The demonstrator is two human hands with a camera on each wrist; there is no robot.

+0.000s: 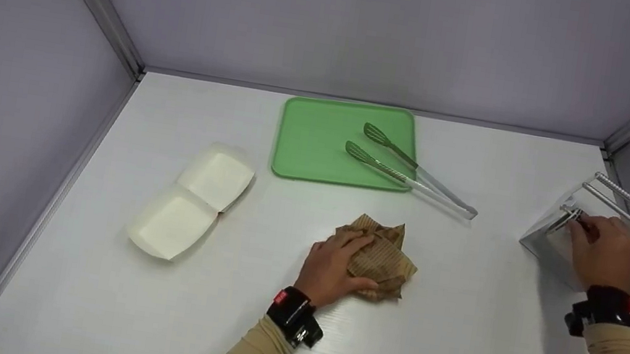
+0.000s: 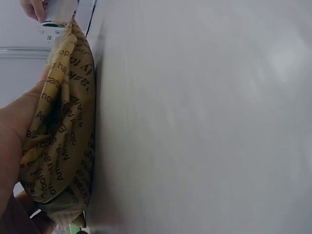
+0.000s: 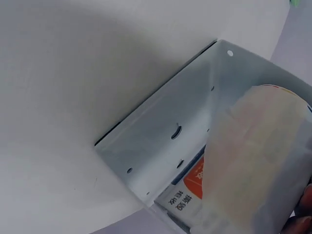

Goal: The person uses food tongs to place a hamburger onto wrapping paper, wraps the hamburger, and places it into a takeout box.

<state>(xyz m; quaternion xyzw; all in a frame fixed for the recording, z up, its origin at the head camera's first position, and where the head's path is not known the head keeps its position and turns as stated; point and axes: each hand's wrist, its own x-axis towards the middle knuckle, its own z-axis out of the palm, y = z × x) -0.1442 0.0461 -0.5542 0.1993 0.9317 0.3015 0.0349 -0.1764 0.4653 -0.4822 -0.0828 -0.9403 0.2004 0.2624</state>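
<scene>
My left hand (image 1: 332, 270) holds down a package wrapped in crumpled brown printed paper (image 1: 383, 262), its fingers over the top and the thumb along the near side. In the left wrist view the printed wrapper (image 2: 63, 126) bulges beside the palm, low on the table. At the right, my right hand (image 1: 606, 252) has its thumb and fingers pinched at a sticker roll in a metal dispenser (image 1: 537, 235). The right wrist view shows the pale roll (image 3: 258, 156), fingertips (image 3: 302, 214) at its side, and a printed orange-and-white sticker (image 3: 187, 190) below it.
An open white clamshell box (image 1: 173, 224) lies at the left. Tongs (image 1: 443, 196) with green slotted heads rest partly on a green tray (image 1: 316, 146) at the back. Grey-white walls (image 1: 338, 24) enclose the table on the left, back and right.
</scene>
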